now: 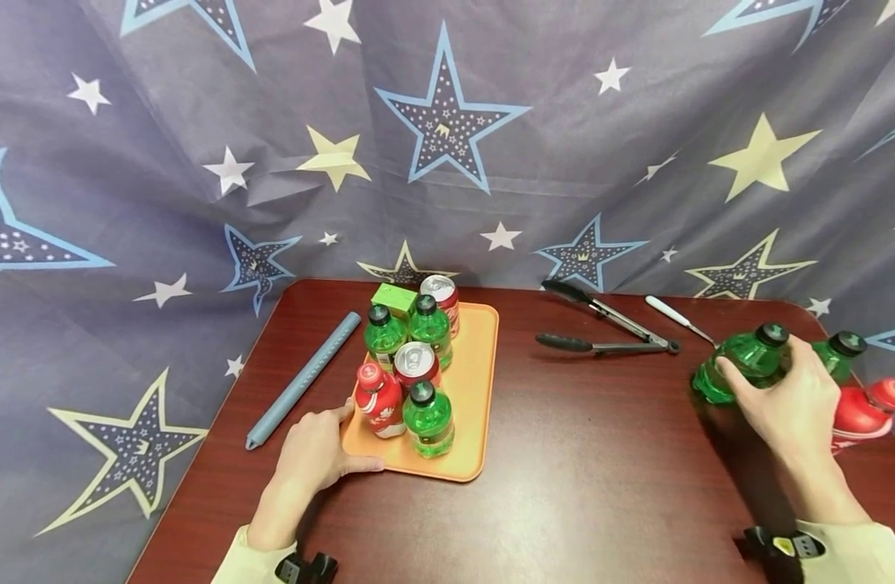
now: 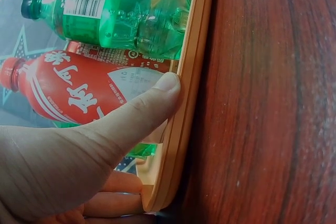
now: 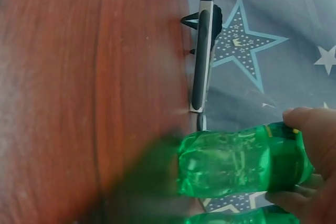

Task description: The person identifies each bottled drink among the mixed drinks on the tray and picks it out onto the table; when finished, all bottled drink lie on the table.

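Note:
My left hand (image 1: 311,450) holds the near left corner of an orange tray (image 1: 474,389), thumb along the front rim and fingers at the left side. On the tray stand a red-labelled cola bottle (image 1: 380,403), a green soda bottle (image 1: 428,422) at the front, two more green bottles behind, and two red cans, one in the middle (image 1: 417,362) and one at the back (image 1: 441,294). A green box (image 1: 394,300) is at the back left. Far right, my right hand (image 1: 801,397) grips a green soda bottle (image 3: 226,163) with a black cap; whether its base touches the table cannot be told.
Behind my right hand stand another green bottle (image 1: 840,354) and a red cola bottle (image 1: 867,414). Black-handled tongs (image 1: 626,326) lie spread at the back, near a white-handled utensil (image 1: 669,311). A grey-blue rod (image 1: 304,380) lies left of the tray. A starry cloth (image 1: 549,162) hangs behind the table.

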Tool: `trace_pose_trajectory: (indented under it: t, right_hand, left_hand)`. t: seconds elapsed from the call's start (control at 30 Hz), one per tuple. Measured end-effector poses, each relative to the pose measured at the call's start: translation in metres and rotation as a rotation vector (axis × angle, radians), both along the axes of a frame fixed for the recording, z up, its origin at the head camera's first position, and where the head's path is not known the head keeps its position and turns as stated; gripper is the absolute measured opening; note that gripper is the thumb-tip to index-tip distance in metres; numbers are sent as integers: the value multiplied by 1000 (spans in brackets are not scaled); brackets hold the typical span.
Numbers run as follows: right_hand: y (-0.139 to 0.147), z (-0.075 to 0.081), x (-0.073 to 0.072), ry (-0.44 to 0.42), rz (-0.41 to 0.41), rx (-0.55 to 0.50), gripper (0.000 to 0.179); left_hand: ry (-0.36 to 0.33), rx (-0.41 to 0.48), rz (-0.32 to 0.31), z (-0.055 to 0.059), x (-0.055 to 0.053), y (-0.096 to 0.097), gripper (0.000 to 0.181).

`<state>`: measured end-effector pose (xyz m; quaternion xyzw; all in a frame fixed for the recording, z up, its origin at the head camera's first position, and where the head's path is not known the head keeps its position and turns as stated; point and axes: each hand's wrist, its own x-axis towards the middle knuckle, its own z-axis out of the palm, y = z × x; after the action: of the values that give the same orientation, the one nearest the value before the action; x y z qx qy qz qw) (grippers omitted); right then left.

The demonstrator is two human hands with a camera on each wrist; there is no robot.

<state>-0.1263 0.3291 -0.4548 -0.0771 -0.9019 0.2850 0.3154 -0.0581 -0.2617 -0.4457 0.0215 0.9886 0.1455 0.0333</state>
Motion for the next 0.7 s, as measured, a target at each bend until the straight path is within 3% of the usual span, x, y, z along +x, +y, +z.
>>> trace_pose_trajectory:
  t: [0.43, 0.7]
  right_hand:
    - [-4, 11, 1, 13, -30, -48, 80]
    - [-4, 17, -2, 48, 27, -46, 89]
  left_hand:
    - [4, 2, 5, 0, 0, 1, 110]
    - [0, 0, 8, 0, 1, 0, 108]
